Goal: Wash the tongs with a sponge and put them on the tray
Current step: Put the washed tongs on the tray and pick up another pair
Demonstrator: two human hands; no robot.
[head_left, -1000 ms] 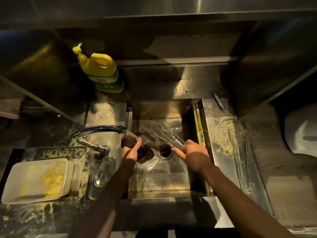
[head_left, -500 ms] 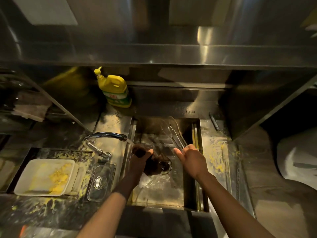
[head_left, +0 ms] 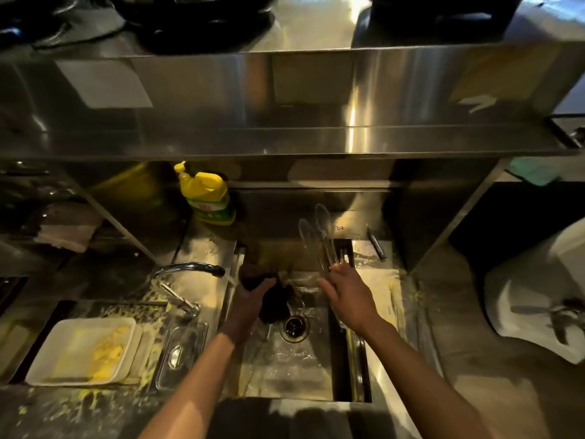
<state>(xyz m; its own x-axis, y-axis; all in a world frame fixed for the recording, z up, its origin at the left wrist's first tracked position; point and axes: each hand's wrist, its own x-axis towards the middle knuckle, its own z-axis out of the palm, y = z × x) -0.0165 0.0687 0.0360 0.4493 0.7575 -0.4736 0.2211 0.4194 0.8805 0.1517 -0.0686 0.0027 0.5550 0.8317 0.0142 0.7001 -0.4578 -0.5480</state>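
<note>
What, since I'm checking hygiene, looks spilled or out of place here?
Yellow splatter smears the counter around the white container, with more inside it and right of the sink. Nothing looks broken.

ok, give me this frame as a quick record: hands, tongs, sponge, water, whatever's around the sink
left hand: grips dark sponge at the faucet stream
right hand: holds tongs by the handle end
tongs: above the sink's back edge, tips apart, pointing away from the person
faucet: running
sink: wet, drain uncovered
detergent bottle: yellow, upright behind sink
white tray: left counter, yellow residue inside
stage: tongs not yet on a tray
</note>
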